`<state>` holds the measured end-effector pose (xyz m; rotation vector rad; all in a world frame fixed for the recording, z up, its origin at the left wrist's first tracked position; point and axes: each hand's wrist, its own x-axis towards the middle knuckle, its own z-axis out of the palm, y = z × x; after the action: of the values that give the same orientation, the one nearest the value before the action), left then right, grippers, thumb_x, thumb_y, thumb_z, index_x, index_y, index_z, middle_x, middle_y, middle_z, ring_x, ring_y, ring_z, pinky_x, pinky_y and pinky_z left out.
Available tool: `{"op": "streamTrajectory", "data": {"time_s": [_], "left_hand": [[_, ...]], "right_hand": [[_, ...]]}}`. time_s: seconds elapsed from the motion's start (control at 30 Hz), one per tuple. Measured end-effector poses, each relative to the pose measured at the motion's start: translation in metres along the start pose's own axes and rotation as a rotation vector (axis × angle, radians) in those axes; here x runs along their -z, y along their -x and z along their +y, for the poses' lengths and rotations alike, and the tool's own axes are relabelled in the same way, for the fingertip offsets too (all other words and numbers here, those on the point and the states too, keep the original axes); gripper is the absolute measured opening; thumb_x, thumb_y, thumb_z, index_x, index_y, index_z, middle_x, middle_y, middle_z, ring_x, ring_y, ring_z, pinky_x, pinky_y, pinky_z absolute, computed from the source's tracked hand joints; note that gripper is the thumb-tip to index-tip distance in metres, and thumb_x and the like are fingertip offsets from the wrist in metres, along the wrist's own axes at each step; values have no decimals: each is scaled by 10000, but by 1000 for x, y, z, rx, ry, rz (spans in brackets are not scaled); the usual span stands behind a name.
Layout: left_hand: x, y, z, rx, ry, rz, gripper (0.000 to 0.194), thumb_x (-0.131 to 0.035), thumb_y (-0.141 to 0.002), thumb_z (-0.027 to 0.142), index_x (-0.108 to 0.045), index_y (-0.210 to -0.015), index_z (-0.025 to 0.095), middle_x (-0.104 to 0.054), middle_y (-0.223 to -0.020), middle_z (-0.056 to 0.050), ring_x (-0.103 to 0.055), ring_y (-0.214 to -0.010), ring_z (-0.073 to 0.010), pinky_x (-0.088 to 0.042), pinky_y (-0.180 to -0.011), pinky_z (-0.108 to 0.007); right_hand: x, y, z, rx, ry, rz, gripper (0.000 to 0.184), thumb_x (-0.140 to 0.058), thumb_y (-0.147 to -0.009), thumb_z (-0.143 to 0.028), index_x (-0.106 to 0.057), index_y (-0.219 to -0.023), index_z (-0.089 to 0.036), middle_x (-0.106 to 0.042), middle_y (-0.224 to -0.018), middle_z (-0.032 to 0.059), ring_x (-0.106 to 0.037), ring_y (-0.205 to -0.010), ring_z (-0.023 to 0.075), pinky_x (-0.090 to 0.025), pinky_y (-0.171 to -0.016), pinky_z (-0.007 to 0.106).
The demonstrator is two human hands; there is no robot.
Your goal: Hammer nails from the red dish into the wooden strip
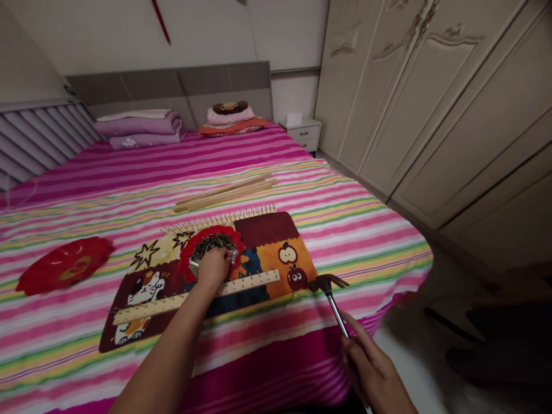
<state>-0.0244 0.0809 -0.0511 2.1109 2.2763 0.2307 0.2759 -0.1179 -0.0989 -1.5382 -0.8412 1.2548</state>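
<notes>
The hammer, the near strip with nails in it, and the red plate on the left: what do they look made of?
The hammer looks like metal: bright shine on its shaft, darker head. The near strip seems to be bare wood, pale and matt. The red plate is probably glossy plastic, judging by its sheen, though lacquered metal is possible.

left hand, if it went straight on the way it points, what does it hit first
The left hand would meet the nails in the red bowl first; its fingers look to be right at them, though depth is hard to judge.
</notes>
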Motion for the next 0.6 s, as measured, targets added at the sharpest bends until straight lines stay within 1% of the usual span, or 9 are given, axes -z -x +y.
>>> {"op": "streamTrajectory", "data": {"time_s": [0.1,0.2,0.27,0.33,0.4,0.47,0.53,0.6], "left_hand": [[1,-4,3,21,-1,-28,180,-478,-734,196,-654,-698,193,-666,-783,-81,-589,-695,-188,-399,-622,-268],[7,-4,-1,38,110,-13,136,-498,-701,177,-609,-624,189,-647,-710,-70,-571,-641,-178,-391,-608,-268],[12,-2,-5,83,291,11,102,-521,-683,207,-580,-601,194,-620,-638,-37,-544,-586,-157,-383,-577,-259],[18,4,-6,149,569,-2,106,-562,-655,288,-568,-614,190,-585,-575,-5,-507,-529,-133,-376,-529,-245],[25,15,-2,200,893,-71,227,-631,-587,382,-582,-668,176,-570,-555,13,-485,-498,-112,-386,-500,-235],[32,29,6,237,1152,-152,385,-707,-496,430,-608,-750,157,-593,-592,7,-495,-501,-99,-417,-507,-238],[38,43,15,264,1280,-196,454,-751,-446,427,-629,-784,149,-621,-639,-13,-514,-513,-95,-443,-518,-244],[40,55,25,272,1318,-219,421,-762,-447,417,-638,-747,150,-626,-641,-18,-523,-513,-94,-460,-521,-246]], "right_hand": [[-3,2,1,-12,-20,-14,569,-579,-746,-486,-562,-1254,-232,-603,-561,6,-532,-462,154,-402,-413,230],[-3,2,3,-14,-17,-16,570,-584,-744,-487,-561,-1256,-240,-641,-619,20,-564,-503,168,-413,-430,234],[-2,0,5,-10,-11,-18,550,-605,-729,-474,-581,-1233,-255,-658,-646,22,-581,-525,177,-428,-446,242],[0,-1,8,-5,-14,-14,535,-622,-715,-456,-598,-1213,-263,-668,-662,24,-587,-528,181,-433,-448,248],[0,-2,10,-4,-24,-2,529,-626,-711,-443,-602,-1209,-265,-666,-644,21,-578,-505,178,-425,-430,248],[0,-2,11,-10,-36,-2,529,-628,-709,-435,-602,-1208,-264,-649,-596,12,-565,-480,176,-411,-409,245],[-1,1,9,-16,-52,7,528,-619,-716,-434,-598,-1213,-256,-625,-553,3,-550,-461,171,-395,-392,237],[-1,3,6,-29,-65,16,525,-600,-737,-433,-583,-1227,-245,-610,-541,-2,-532,-445,156,-374,-379,224]]}}
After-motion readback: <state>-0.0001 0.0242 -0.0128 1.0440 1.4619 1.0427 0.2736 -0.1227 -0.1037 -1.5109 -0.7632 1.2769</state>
